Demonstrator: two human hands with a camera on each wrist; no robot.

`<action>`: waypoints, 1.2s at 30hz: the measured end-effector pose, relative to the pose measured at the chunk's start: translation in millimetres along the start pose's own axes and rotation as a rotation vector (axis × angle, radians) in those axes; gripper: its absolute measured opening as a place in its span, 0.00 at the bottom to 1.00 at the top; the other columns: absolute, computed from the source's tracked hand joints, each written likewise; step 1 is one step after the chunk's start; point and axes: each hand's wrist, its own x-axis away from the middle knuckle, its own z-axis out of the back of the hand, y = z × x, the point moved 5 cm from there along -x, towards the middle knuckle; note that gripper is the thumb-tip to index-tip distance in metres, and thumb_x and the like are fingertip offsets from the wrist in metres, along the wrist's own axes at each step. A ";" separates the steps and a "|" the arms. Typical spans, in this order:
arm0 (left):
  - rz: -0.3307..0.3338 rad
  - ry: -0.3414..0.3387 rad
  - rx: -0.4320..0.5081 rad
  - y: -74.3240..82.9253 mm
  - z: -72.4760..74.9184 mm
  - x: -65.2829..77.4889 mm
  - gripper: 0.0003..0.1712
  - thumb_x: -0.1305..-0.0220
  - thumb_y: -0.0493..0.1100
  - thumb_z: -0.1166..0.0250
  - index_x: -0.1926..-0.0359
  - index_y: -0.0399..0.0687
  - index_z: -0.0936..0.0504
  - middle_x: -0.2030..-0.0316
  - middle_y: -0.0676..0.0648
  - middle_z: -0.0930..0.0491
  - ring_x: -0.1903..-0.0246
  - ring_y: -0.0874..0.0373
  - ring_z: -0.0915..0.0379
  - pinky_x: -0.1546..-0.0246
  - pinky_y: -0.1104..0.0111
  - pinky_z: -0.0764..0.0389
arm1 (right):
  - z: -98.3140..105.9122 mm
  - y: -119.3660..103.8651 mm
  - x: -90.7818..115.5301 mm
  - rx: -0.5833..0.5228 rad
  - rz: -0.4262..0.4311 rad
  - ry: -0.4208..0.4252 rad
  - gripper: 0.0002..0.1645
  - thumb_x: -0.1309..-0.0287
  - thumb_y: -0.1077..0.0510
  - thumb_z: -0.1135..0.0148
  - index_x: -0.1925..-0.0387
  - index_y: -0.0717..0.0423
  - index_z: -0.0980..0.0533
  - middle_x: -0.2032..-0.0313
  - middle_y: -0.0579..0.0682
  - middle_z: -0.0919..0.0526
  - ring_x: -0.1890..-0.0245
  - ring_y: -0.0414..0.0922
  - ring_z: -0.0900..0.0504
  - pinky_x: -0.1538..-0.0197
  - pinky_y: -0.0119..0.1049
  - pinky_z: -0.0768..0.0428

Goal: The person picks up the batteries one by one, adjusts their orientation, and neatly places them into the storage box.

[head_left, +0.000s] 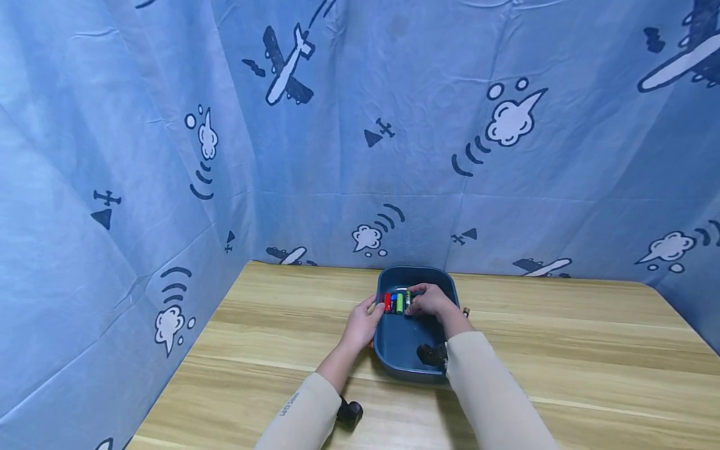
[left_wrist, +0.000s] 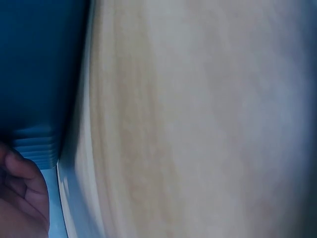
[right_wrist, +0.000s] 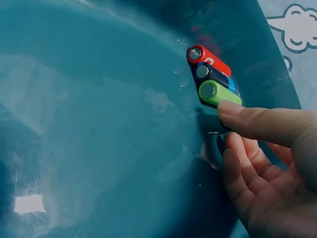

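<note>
A dark blue plastic bin [head_left: 413, 340] stands on the table. My left hand [head_left: 361, 324] grips its left wall, thumb at the rim; in the left wrist view its fingers [left_wrist: 27, 191] curl beside the bin's corner. Inside, at the far left, a red battery [right_wrist: 210, 59], a dark and blue battery [right_wrist: 215, 75] and a light green battery [right_wrist: 220, 92] lie side by side. My right hand [head_left: 432, 302] reaches into the bin just right of them. It pinches another battery [head_left: 408, 297], dark with green, which its fingers mostly hide in the right wrist view.
Outside the bin's right wall lies a small dark and copper-coloured battery [head_left: 466, 312]. Something orange-red [head_left: 371, 344] shows beside the bin's left wall, below my left hand. The wooden table [head_left: 585, 350] meets a blue curtain [head_left: 416, 187] printed with planes at the back and left.
</note>
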 end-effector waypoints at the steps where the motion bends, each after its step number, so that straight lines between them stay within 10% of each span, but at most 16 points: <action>1: 0.002 0.000 0.000 -0.2 0.0 0.0 0.25 0.32 0.50 0.46 0.37 0.47 0.31 0.63 0.39 0.21 0.93 0.60 0.33 0.93 0.70 0.29 | -0.3 -0.3 0.1 0.005 0.003 0.000 0.31 0.55 0.71 0.33 0.45 0.65 0.30 0.66 0.56 0.25 0.70 0.47 0.23 0.59 0.40 0.19; 27: 0.026 0.004 0.002 -1.1 0.7 -0.2 0.26 0.32 0.51 0.47 0.36 0.49 0.31 0.47 0.39 0.26 0.87 0.57 0.27 0.87 0.70 0.25 | -7.4 -1.3 -5.1 0.216 -0.002 0.005 0.34 0.54 0.64 0.29 0.43 0.62 0.29 0.73 0.52 0.25 0.72 0.47 0.26 0.68 0.35 0.28; 36: 0.009 0.010 -0.023 -0.7 0.7 -0.1 0.26 0.32 0.51 0.47 0.37 0.47 0.30 0.44 0.40 0.28 0.69 0.54 0.21 0.68 0.62 0.19 | -8.6 -3.3 -3.3 0.256 0.020 -0.002 0.35 0.54 0.65 0.30 0.42 0.62 0.31 0.71 0.54 0.25 0.71 0.48 0.26 0.67 0.36 0.27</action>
